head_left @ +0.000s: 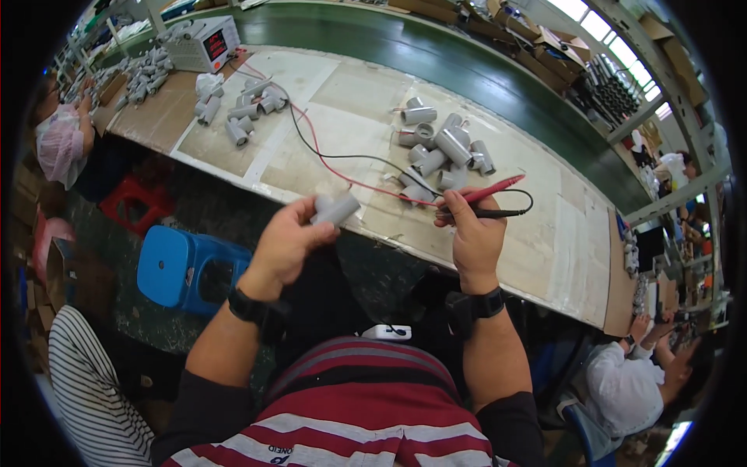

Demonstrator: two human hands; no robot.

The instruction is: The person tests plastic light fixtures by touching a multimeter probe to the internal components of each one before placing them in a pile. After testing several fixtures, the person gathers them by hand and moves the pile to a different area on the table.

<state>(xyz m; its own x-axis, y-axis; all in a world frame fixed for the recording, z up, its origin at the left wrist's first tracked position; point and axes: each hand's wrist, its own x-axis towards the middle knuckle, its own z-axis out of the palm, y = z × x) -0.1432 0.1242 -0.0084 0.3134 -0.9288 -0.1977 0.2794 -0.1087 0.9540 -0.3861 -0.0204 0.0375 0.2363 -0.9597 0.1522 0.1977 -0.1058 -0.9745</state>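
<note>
My left hand (pixel 282 247) is closed around a short grey plastic cylinder (pixel 339 209) at the table's front edge. A second rounded grey part shows just behind it; I cannot tell whether the two are joined. My right hand (pixel 478 243), over the table to the right, grips a red test probe (pixel 496 189) and a black test probe (pixel 500 212) together, their ends pointing right. A red lead and a black lead (pixel 354 156) run from this hand to a meter box (pixel 198 47) at the far left. Beyond my right hand lies a heap of grey cylinders (pixel 452 146).
More grey cylinders (pixel 239 128) lie on the table's left part, with another heap (pixel 148 76) farther left. A blue stool (pixel 166 267) and a red stool (pixel 137 204) stand below the edge. A green strip (pixel 350 35) runs behind. Other people sit left and right.
</note>
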